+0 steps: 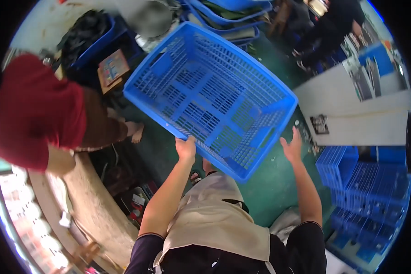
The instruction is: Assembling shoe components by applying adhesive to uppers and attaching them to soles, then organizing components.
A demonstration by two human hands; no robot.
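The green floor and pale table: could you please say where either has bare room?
The floor looks bare between the blue basket's near corner, apron and right hand. The table has room between its black item and flat grey pieces. Crowded: lower right, with stacked blue crates.

The left hand (pixel 186 149) holds on to the near rim of a big blue plastic basket (pixel 246 61) with lots of little holes, up above the green floor (pixel 274 187). The right hand (pixel 293 147) has its fingers spread out just beside the basket's right end. A person in a red shirt (pixel 39 112) is on the left, and blue crates (pixel 367 182) are piled on the right, near a pale worktop (pixel 360 130).
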